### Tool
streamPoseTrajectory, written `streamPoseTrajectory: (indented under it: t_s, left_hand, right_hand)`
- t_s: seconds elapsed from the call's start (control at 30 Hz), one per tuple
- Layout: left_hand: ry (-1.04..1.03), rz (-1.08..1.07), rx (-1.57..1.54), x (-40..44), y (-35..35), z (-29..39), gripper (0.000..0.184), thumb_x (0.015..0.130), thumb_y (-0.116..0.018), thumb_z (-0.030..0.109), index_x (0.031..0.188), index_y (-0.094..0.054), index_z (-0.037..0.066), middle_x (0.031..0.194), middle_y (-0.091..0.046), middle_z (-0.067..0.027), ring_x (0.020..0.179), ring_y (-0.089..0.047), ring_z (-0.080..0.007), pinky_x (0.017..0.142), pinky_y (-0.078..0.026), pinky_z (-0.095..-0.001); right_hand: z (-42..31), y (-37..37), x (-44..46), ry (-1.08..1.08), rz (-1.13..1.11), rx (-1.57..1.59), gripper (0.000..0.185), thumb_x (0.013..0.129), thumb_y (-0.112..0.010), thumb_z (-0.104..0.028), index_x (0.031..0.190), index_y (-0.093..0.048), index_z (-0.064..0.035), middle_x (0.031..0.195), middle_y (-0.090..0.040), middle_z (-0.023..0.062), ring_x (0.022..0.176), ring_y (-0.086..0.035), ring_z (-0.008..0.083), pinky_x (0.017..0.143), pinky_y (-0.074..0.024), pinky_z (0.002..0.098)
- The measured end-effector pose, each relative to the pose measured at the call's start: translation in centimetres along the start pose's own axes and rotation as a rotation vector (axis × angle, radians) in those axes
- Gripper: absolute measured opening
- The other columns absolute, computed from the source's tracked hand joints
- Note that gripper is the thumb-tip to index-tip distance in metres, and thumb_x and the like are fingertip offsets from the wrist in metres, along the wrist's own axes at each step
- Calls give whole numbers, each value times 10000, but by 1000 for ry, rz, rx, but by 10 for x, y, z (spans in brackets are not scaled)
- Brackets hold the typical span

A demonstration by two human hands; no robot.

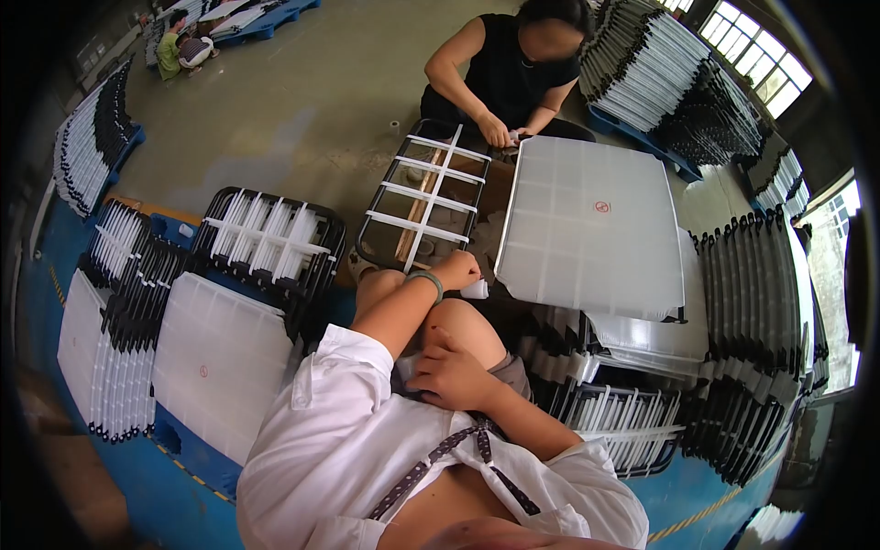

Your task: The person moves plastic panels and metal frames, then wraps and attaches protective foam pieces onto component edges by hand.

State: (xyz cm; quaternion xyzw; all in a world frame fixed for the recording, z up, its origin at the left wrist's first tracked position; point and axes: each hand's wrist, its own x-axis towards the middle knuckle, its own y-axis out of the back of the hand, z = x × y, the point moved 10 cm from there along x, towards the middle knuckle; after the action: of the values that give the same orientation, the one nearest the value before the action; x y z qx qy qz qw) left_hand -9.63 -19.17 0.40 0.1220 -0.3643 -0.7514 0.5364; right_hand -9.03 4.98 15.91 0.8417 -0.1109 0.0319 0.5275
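Observation:
My left hand point(456, 270) is closed at the lower corner of a black wire frame point(369, 220) crossed by white strips. A small white roll-like piece point(475, 290) shows just under this hand; whether the fingers grip it is hidden. My right hand point(451, 374) lies over my thigh with its fingers curled and the index finger pointing up. Part of a pale item point(406, 368) shows beside its fingers, too covered to name. To the right of the wire frame lies a translucent white panel point(596, 229) with a small red mark.
Across from me a person point(527, 64) works with both hands at the panel's far corner. Stacked panels point(220, 357) and strip-wrapped frames point(266, 238) stand on the left. More stacks point(747, 302) rise on the right. Loaded pallets point(642, 69) and crouching people point(179, 50) are farther back.

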Motion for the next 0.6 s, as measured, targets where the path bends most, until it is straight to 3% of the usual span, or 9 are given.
streamPoseTrajectory:
  t_s: [0.1,0.33,0.43,0.53,0.57,0.6]
  left_hand:
    - [94,-52,-14,-3,-5,-10,324,784,-569,293,714,-638,-16,759,-595,-177,719,-577,-340,648,-455,-394]
    - [52,-64,-129,-13,6,5,352,827,-538,327,785,-647,-5,824,-604,-184,785,-583,-335,702,-456,-381]
    - [57,-46,-235,-16,8,5,335,843,-527,324,907,-636,14,882,-619,-167,862,-589,-311,753,-452,-355]
    - [85,-79,-312,-17,3,-1,313,853,-520,301,1035,-590,56,938,-625,-138,909,-588,-279,791,-444,-338]
    - [123,-126,-310,-17,-2,-5,278,867,-506,244,1089,-549,81,944,-628,-109,907,-578,-195,808,-424,-293]
    - [159,-155,-337,-19,3,0,269,867,-506,236,1095,-523,94,962,-625,-107,916,-577,-188,818,-423,-295]
  right_hand:
    - [8,0,3,-70,66,-81,375,593,-684,-210,953,-601,-147,926,-521,33,970,-482,239,990,-282,445]
    - [-3,12,11,-97,171,-219,617,480,-733,-183,1067,-552,-126,1017,-517,83,1026,-470,265,999,-281,408]
    - [5,-9,15,-119,78,-172,599,508,-712,-199,1083,-555,-139,1069,-540,62,1034,-489,239,1003,-281,423]
    - [7,2,11,-113,128,1,601,494,-712,-210,1071,-564,-134,1028,-571,56,981,-522,238,981,-314,427]
    - [11,11,8,-124,203,53,598,482,-708,-216,1057,-572,-125,993,-583,57,940,-538,253,951,-350,433]
    - [14,23,5,-126,282,157,571,513,-696,-217,1053,-571,-84,1001,-578,89,956,-537,267,935,-373,410]
